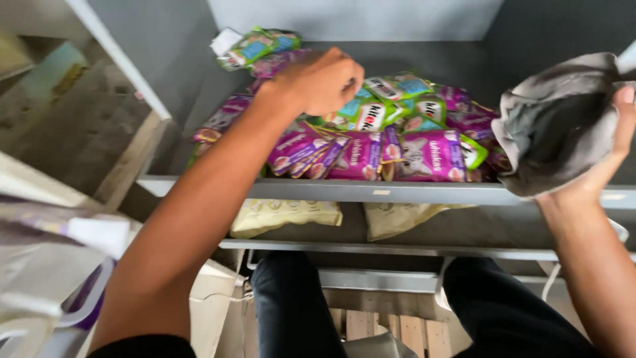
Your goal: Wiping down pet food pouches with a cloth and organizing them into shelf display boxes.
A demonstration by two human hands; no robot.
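Observation:
My left hand reaches onto a grey shelf and rests, fingers curled, on a heap of purple pouches and green pouches of pet food. Whether it grips a pouch is hidden under the knuckles. My right hand is at the right edge, holding a crumpled grey cloth up beside the heap. A few more green and purple pouches lie at the back left of the shelf.
Pale yellow packets lie on the lower shelf. A grey back wall and side panels enclose the shelf. My dark-trousered knees are below, above a wooden pallet. Paper bags and wrapped goods stand at the left.

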